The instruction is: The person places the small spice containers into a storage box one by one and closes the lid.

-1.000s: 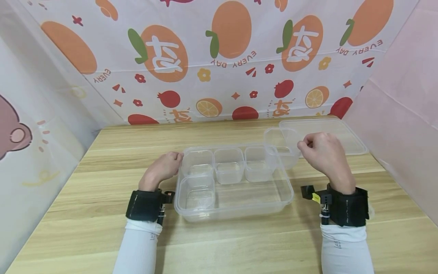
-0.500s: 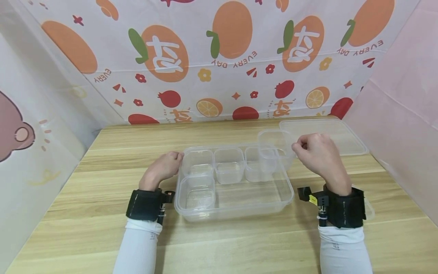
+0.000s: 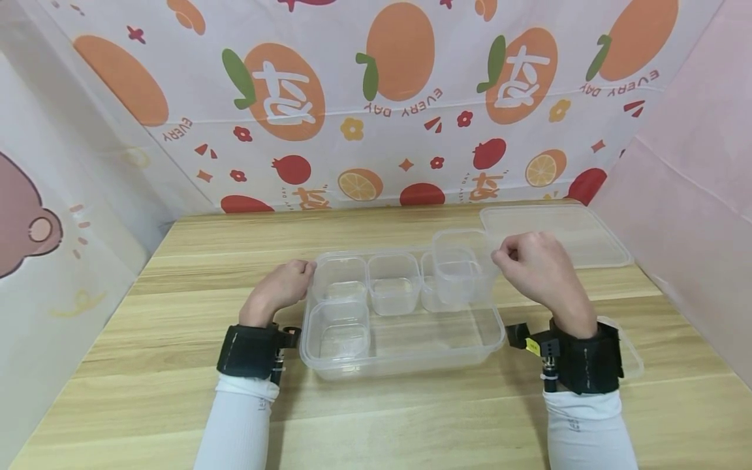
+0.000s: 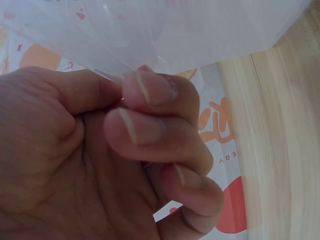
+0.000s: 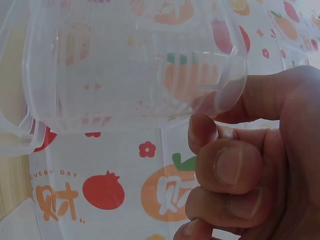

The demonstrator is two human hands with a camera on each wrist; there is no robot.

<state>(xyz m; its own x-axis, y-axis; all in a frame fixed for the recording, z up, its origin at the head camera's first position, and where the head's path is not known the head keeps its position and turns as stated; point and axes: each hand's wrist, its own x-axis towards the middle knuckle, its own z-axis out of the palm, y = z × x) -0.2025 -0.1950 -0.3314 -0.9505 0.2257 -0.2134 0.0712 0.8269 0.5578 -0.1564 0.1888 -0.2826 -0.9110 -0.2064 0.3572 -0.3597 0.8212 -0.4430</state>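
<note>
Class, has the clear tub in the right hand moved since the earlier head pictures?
Yes: against the large lid, the clear tub has shifted left and slightly down the picture.

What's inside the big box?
Three small tubs along the far side, plus a near-left tub. The right hand holds another tub, obscuring part of the far-right tub and its inside.

"What stands behind the table point(image 3: 147, 372)?"

"A white cloth point(image 3: 384, 149), printed with oranges point(image 3: 401, 52), red fruit point(image 3: 292, 170) and small flowers point(image 3: 352, 129). A faint crease runs across it."

"And the lettering point(image 3: 403, 106)?"

"It says EVERY DAY, upside down from the head view."

"The sides?"

"On the left, a pale sheet point(image 3: 76, 150) with a pinkish cartoon shape point(image 3: 20, 209) at the edge. On the right, a plain light pink sheet point(image 3: 681, 189)."

"The table itself?"

"Light yellowish wood, grain running mostly side to side, under soft light."
</note>
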